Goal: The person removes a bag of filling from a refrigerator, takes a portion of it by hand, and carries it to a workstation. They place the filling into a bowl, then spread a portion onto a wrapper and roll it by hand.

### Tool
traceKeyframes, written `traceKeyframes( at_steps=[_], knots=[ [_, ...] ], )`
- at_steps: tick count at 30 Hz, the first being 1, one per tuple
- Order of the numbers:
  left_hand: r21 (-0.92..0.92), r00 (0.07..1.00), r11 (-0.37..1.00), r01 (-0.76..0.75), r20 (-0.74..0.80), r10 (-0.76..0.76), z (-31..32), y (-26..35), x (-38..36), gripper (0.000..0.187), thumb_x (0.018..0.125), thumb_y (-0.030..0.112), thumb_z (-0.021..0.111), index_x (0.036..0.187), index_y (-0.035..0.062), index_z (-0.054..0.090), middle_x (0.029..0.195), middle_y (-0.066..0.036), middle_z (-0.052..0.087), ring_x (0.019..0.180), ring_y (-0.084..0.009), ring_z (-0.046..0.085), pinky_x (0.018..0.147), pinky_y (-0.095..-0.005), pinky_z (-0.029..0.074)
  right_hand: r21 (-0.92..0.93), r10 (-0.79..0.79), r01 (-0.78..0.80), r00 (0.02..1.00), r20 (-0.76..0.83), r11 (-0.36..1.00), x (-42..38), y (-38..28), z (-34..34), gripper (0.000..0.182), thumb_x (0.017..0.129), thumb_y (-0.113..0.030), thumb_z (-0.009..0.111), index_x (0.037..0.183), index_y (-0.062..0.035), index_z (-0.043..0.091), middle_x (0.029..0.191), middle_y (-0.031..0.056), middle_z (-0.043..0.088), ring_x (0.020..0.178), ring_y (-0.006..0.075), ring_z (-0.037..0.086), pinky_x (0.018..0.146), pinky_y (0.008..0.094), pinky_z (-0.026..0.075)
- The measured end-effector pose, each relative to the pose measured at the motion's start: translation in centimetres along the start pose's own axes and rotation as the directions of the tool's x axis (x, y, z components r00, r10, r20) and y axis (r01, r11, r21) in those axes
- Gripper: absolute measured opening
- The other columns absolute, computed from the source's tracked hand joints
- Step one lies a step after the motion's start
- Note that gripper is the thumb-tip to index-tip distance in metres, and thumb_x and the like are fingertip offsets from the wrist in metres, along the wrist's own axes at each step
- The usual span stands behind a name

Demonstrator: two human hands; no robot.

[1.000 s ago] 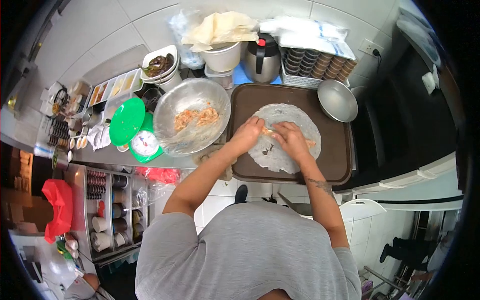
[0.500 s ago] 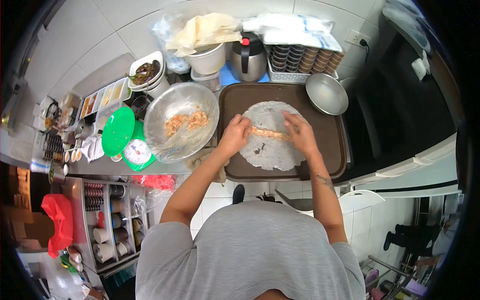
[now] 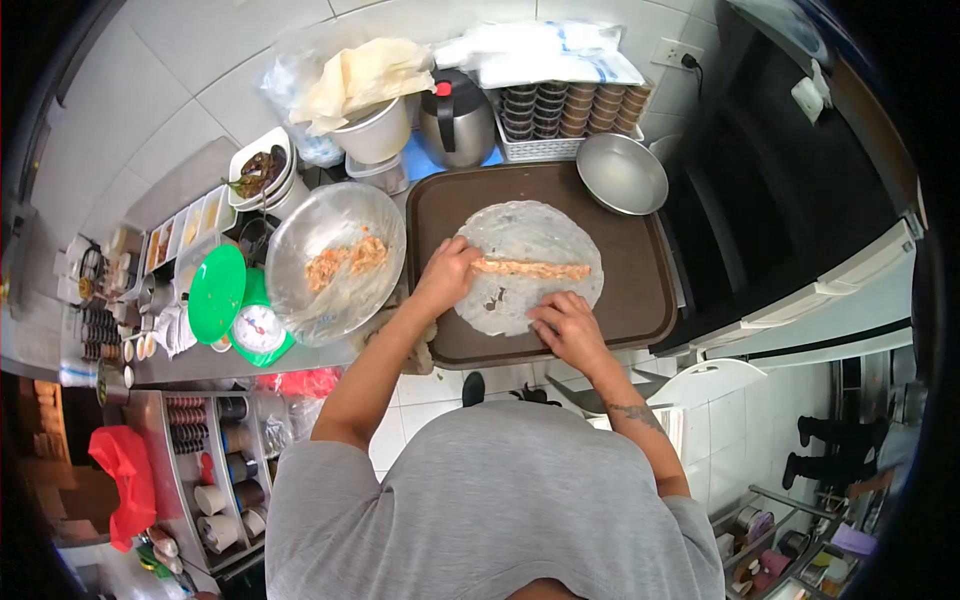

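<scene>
A thin, round, translucent wrapper (image 3: 530,225) lies flat on a brown tray (image 3: 655,300). Across its middle runs a narrow strip of orange-pink filling (image 3: 535,269). My left hand (image 3: 449,272) is at the strip's left end, fingers bent together; what they pinch, if anything, is too small to make out. Below the strip, at the wrapper's lower right edge, my right hand (image 3: 568,325) has its fingers bent down on the wrapper; its grip is unclear. Left of the tray, a plastic-covered bowl (image 3: 330,215) holds more of the filling (image 3: 345,262).
A metal bowl (image 3: 622,174) rests on the tray's upper right corner. Behind the tray are a steel jug (image 3: 456,125), a white bucket (image 3: 375,135) and stacked small containers (image 3: 570,110). A green scale (image 3: 258,328) stands at the left. Someone's dark-clad legs (image 3: 835,455) show at far right.
My right hand has moved from the strip's right end down to the wrapper's lower edge, uncovering the strip's right end. My left hand stays by the left end. The whole view has shifted slightly.
</scene>
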State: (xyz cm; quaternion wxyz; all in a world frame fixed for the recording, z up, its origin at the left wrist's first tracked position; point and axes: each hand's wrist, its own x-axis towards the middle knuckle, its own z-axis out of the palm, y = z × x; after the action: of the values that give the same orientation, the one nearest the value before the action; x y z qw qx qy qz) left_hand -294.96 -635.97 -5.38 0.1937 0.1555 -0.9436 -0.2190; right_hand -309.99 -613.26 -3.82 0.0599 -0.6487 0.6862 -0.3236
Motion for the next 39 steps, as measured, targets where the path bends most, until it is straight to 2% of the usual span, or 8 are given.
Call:
traceKeyframes(
  at_steps=[7, 10, 20, 26, 27, 34, 37, 39],
  knots=[
    [0.016, 0.995, 0.998, 0.059, -0.079, -0.057, -2.3, 2.8, -1.4, 0.046, 0.074, 0.008, 0.069, 0.118, 0.0060, 0.056, 0.111, -0.016, 0.051, 0.103, -0.0351, 0.050, 0.088, -0.0431, 0.042, 0.032, 0.028, -0.026, 0.996, -0.082, 0.999, 0.3, 0.3, 0.4, 0.009, 0.081, -0.006, 0.061, 0.090, -0.0046, 0.060, 0.090, 0.0102, 0.059, 0.089, 0.0305, 0.055, 0.081, 0.0394, 0.044],
    [-0.022, 0.987, 0.988, -0.155, 0.028, 0.156, -3.1, 6.3, -2.4, 0.051, 0.076, 0.013, 0.068, 0.124, 0.0067, 0.051, 0.117, -0.017, 0.048, 0.106, -0.0345, 0.049, 0.088, -0.0425, 0.041, 0.054, 0.064, -0.061, 0.996, -0.059, 0.997, 0.6, 0.0, 0.0, 0.010, 0.081, -0.005, 0.061, 0.091, -0.0042, 0.059, 0.088, 0.0113, 0.058, 0.088, 0.0315, 0.054, 0.079, 0.0403, 0.044],
    [-0.083, 0.981, 0.987, -0.140, 0.125, 0.150, -0.4, 5.3, 3.4, 0.019, 0.075, 0.000, 0.057, 0.092, 0.0037, 0.062, 0.089, -0.016, 0.060, 0.090, -0.0347, 0.057, 0.080, -0.0450, 0.044, 0.139, 0.086, -0.077, 0.994, -0.065, 0.987, 3.0, 0.7, -2.5, 0.028, 0.078, -0.003, 0.063, 0.106, -0.0038, 0.060, 0.088, 0.0118, 0.056, 0.086, 0.0297, 0.054, 0.082, 0.0378, 0.044],
    [-0.248, 0.918, 0.969, 0.006, 0.387, 0.093, -1.1, 2.3, 9.1, 0.016, 0.079, 0.005, 0.059, 0.094, 0.0017, 0.062, 0.087, -0.018, 0.065, 0.086, -0.0354, 0.062, 0.077, -0.0407, 0.047, 0.036, 0.201, -0.204, 0.892, -0.405, 0.978, 5.4, 2.9, -3.1, 0.026, 0.077, 0.001, 0.062, 0.103, -0.0031, 0.060, 0.094, 0.0126, 0.058, 0.087, 0.0308, 0.054, 0.079, 0.0401, 0.044],
    [-0.247, 0.912, 0.969, -0.002, 0.397, 0.103, -1.3, 2.2, 9.6, 0.016, 0.079, 0.006, 0.060, 0.095, 0.0021, 0.062, 0.087, -0.018, 0.065, 0.086, -0.0352, 0.062, 0.077, -0.0407, 0.047, -0.086, 0.055, -0.117, 0.850, -0.524, 0.989, 5.6, 2.4, -3.1, 0.023, 0.078, 0.000, 0.061, 0.100, -0.0030, 0.061, 0.093, 0.0126, 0.059, 0.086, 0.0309, 0.055, 0.077, 0.0420, 0.044],
    [-0.189, 0.846, 0.980, 0.057, 0.531, 0.053, -1.4, 1.4, 11.6, 0.018, 0.080, 0.006, 0.059, 0.097, 0.0033, 0.062, 0.091, -0.018, 0.065, 0.089, -0.0355, 0.061, 0.079, -0.0419, 0.046, -0.248, -0.076, 0.060, 0.995, -0.056, 0.967, 3.9, 0.3, 1.0, 0.044, 0.084, -0.018, 0.061, 0.126, -0.0054, 0.052, 0.125, 0.0118, 0.052, 0.118, 0.0295, 0.046, 0.100, 0.0459, 0.034],
    [-0.142, 1.000, 0.990, -0.006, 0.013, 0.008, -1.0, 1.2, 10.9, 0.018, 0.081, 0.004, 0.056, 0.098, 0.0027, 0.062, 0.095, -0.018, 0.062, 0.093, -0.0366, 0.058, 0.079, -0.0428, 0.046, -0.273, -0.047, 0.038, 0.999, -0.026, 0.961, 4.5, 1.8, 1.9, 0.051, 0.085, -0.023, 0.062, 0.131, -0.0063, 0.048, 0.132, 0.0107, 0.047, 0.124, 0.0287, 0.041, 0.105, 0.0470, 0.030],
    [-0.060, 0.995, 0.998, -0.020, -0.097, 0.014, -1.9, 1.6, 9.4, 0.018, 0.082, 0.004, 0.055, 0.099, 0.0024, 0.062, 0.097, -0.018, 0.060, 0.094, -0.0374, 0.057, 0.080, -0.0437, 0.046, -0.266, -0.034, 0.028, 0.999, -0.015, 0.964, 4.7, 2.2, 2.0, 0.052, 0.084, -0.024, 0.063, 0.131, -0.0069, 0.049, 0.132, 0.0106, 0.048, 0.124, 0.0285, 0.042, 0.105, 0.0471, 0.030]
  ],
)
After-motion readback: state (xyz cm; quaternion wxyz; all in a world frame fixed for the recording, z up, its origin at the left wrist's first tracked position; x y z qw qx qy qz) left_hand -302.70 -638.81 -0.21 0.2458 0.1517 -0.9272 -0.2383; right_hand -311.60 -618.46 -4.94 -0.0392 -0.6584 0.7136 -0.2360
